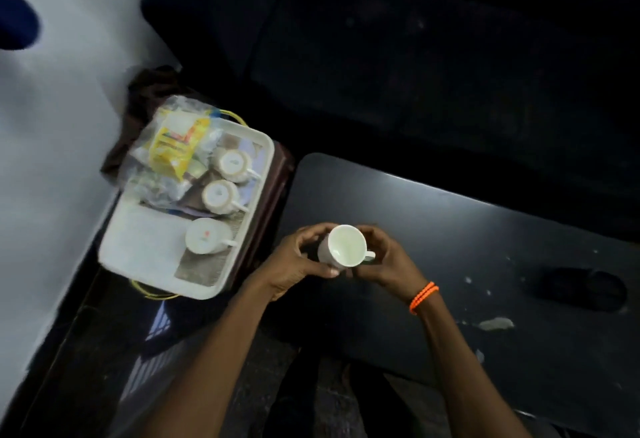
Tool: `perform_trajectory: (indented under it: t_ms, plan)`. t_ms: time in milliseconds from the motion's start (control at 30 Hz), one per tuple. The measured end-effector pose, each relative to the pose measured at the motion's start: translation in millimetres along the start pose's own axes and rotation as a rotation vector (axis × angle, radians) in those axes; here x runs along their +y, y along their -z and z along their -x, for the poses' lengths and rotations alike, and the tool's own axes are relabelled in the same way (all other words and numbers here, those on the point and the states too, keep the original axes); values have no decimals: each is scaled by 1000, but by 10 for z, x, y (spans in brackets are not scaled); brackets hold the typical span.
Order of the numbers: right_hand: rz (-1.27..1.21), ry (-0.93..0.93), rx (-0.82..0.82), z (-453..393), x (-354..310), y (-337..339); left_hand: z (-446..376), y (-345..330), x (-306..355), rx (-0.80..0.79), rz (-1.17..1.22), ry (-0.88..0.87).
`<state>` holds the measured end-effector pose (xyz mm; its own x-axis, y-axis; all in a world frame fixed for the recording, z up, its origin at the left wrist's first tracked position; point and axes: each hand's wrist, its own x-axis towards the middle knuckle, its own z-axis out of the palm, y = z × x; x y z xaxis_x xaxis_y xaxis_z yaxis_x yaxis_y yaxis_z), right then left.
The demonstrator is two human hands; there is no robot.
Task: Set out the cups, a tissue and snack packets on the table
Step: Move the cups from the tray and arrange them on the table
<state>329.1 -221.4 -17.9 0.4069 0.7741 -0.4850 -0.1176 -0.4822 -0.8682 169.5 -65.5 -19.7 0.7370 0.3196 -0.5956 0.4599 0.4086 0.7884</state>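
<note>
white cup (346, 247) | both hands clamped on it | cup base hidden by fingers (329, 271)

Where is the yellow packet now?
In the head view, the yellow packet lies inside a clear bag at the tray's far end, left of the cups.

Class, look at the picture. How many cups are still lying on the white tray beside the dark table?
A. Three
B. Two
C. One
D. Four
A. Three cups lie upside down on the tray: one at the far end, a second next to it, a third nearest the person. A fourth cup is off the tray, mouth up, held between the left hand and the right hand.
</note>
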Motion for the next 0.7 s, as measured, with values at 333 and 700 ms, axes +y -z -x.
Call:
perform_trajectory:
  t_ms: [333, 700]
  plan:
    - [241, -30, 527, 405, 1119, 635, -887, -1360, -440, -44, -505, -100]
    - [295, -181, 503, 511, 1473, 790, -994, -1613, -831, -51, -515, -82]
